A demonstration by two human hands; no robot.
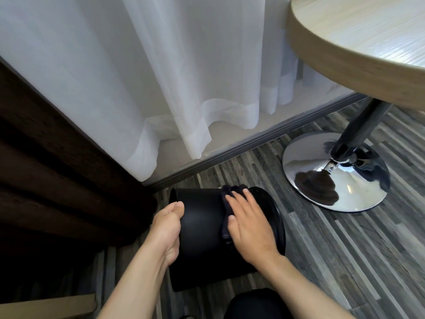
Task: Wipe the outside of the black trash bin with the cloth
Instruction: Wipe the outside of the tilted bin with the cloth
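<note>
- I see only the edges of the cloth (231, 189); my right hand (249, 226) covers the rest
- The fingers of my left hand (166, 229) are hidden behind the bin (202, 229)
- The frame cuts off the table (368, 49) at the top and right

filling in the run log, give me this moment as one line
step: wipe bin outside | black trash bin: tipped sideways | left hand: holds bin end | right hand: flat, presses cloth on bin

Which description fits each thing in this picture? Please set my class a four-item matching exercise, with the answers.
Things
1. black trash bin
2. cloth
3. left hand
4. chrome table base

Descriptions
A. shiny, mirror-like
B. lies on its side on the floor
C. pressed flat under the right hand
D. grips the bin's end

Pairs: 1-B, 2-C, 3-D, 4-A
</note>
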